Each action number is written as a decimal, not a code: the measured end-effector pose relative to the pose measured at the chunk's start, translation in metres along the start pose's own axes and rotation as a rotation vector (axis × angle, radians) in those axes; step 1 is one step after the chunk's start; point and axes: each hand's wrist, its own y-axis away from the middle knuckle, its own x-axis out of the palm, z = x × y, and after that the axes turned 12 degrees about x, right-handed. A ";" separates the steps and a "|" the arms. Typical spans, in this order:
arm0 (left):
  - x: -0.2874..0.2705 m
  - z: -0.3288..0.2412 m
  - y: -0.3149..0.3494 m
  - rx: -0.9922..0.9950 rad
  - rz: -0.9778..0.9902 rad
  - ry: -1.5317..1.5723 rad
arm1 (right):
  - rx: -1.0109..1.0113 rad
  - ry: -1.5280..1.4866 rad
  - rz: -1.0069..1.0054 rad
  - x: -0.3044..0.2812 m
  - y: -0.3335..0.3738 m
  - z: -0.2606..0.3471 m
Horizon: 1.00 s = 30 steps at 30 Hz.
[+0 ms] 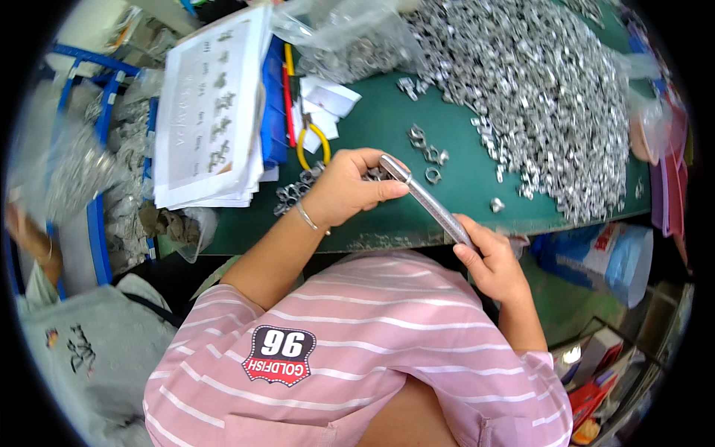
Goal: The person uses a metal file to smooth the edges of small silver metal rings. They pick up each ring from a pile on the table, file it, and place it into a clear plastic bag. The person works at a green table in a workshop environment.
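Observation:
My right hand (491,257) grips the thick lower end of a tapered metal ring mandrel (439,211), which slants up to the left over the table's near edge. Around its narrow upper part sits a small silver ring (407,179). The thumb and fingers of my left hand (350,186) close around that ring; more small metal rings (376,173) show between its fingers. Several loose rings (432,155) lie on the green table just beyond. Beside my left wrist is a small cluster of rings (290,195).
A large heap of small silver metal pieces (521,82) covers the table's far right. A clear bag of pieces (350,52), yellow-handled pliers (313,143) and a paper stack (212,112) lie at left. A co-worker's hand (33,238) is at far left.

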 end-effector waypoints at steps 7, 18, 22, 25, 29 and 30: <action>-0.006 -0.006 0.004 0.092 -0.172 0.183 | 0.017 -0.164 0.054 0.019 -0.027 0.009; -0.014 0.006 0.024 0.207 -0.552 0.603 | -0.356 0.119 -0.017 0.000 -0.092 0.079; -0.004 0.024 0.018 0.141 -0.641 0.646 | -0.433 0.000 -0.104 -0.010 -0.128 0.115; 0.004 0.033 0.009 0.210 -0.663 0.570 | -0.423 -0.002 -0.068 -0.014 -0.156 0.155; 0.011 0.033 0.000 0.320 -0.635 0.466 | -0.417 -0.005 0.011 -0.013 -0.198 0.205; 0.012 0.033 -0.003 0.339 -0.621 0.438 | -0.403 0.001 0.011 -0.011 -0.205 0.215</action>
